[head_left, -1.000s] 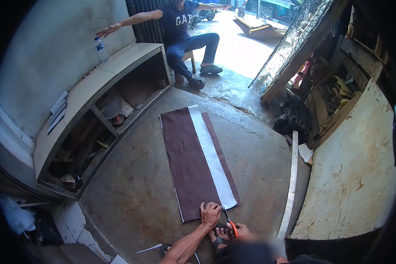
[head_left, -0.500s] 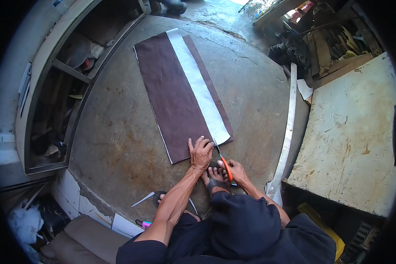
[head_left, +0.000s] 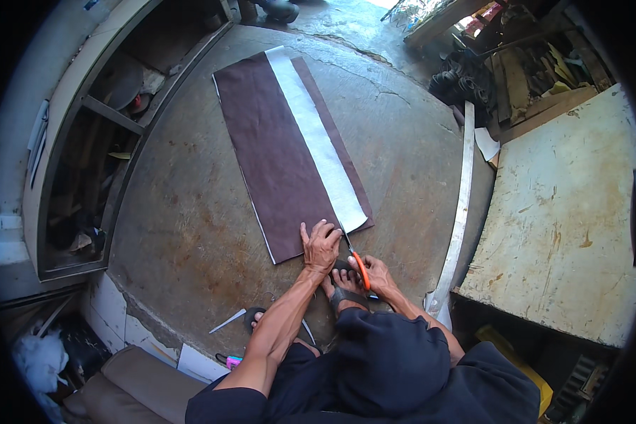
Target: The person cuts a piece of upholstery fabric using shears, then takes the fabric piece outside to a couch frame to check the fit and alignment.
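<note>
A brown sheet of fabric-like material (head_left: 275, 155) with white edges lies flat on the concrete floor. A long white band (head_left: 318, 145) runs along its right part, with a narrow brown margin beyond. My left hand (head_left: 321, 247) presses on the sheet's near edge, fingers spread and holding nothing. Just right of it, my right hand (head_left: 379, 275) grips orange-handled scissors (head_left: 361, 268). The blades point away from me and meet the near edge by the white band's lower end. Whether they are apart is too small to tell. My sandalled foot (head_left: 346, 293) is right below the hands.
Thin white offcuts (head_left: 227, 321) lie near my other foot. A long pale metal strip (head_left: 463, 205) rests on the floor at right, beside a worn pale tabletop (head_left: 555, 219). An open-fronted cabinet (head_left: 95, 169) stands left. A brown cushioned seat (head_left: 141, 378) is at lower left.
The whole picture has shifted very slightly. Both hands, the scissors and the brown sheet keep nearly the same places relative to one another.
</note>
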The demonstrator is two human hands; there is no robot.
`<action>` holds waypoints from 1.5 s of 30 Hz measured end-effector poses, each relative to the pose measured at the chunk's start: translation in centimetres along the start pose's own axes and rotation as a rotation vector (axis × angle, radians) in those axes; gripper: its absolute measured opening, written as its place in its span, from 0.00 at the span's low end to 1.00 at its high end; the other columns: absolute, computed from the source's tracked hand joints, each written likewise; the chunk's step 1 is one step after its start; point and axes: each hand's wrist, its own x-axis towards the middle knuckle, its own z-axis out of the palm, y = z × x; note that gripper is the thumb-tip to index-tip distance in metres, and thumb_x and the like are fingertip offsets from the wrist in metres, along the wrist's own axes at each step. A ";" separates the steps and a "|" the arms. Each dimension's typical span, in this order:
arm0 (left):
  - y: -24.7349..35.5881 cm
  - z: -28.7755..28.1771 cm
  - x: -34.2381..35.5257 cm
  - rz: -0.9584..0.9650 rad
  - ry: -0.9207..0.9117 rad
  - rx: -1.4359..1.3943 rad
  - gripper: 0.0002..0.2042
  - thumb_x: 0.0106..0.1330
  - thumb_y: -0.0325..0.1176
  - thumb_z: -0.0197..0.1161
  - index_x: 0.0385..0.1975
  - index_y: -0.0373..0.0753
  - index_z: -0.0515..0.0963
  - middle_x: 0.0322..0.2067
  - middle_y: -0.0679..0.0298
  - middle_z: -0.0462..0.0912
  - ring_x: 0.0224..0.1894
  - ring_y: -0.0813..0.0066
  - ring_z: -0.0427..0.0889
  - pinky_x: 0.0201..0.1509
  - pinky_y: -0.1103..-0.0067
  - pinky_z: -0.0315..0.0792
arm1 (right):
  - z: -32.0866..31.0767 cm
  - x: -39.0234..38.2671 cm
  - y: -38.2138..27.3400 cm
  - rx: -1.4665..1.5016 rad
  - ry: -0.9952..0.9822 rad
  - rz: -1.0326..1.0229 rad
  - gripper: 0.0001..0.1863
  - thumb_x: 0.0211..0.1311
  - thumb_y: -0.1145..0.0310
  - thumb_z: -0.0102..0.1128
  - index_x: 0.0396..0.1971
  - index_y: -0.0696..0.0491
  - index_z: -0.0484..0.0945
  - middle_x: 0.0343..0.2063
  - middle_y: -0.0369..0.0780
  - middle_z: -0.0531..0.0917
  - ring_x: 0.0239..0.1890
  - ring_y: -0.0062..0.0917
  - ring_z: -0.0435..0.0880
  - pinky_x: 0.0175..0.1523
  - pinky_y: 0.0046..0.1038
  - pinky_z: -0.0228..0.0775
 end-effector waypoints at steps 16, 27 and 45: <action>-0.2 -0.2 -0.1 -0.022 -0.027 -0.076 0.07 0.61 0.34 0.65 0.38 0.47 0.84 0.48 0.67 0.83 0.60 0.63 0.74 0.69 0.44 0.48 | -0.2 0.8 -1.5 -0.143 0.036 -0.059 0.33 0.59 0.37 0.63 0.31 0.59 0.79 0.24 0.40 0.79 0.28 0.22 0.77 0.32 0.27 0.69; 0.3 -0.6 -0.3 -0.147 -0.017 -0.277 0.06 0.64 0.35 0.63 0.36 0.46 0.84 0.47 0.69 0.86 0.60 0.63 0.75 0.71 0.49 0.46 | 0.6 2.3 -2.2 0.024 0.027 -0.064 0.34 0.56 0.35 0.64 0.26 0.58 0.76 0.22 0.39 0.78 0.27 0.21 0.76 0.31 0.28 0.67; -0.5 -2.3 1.8 -0.589 0.006 -0.973 0.04 0.71 0.26 0.57 0.41 0.35 0.76 0.46 0.61 0.85 0.48 0.78 0.81 0.58 0.80 0.70 | 1.1 4.0 -3.1 -0.125 0.033 -0.129 0.36 0.56 0.33 0.62 0.29 0.60 0.79 0.23 0.42 0.80 0.28 0.26 0.77 0.33 0.32 0.68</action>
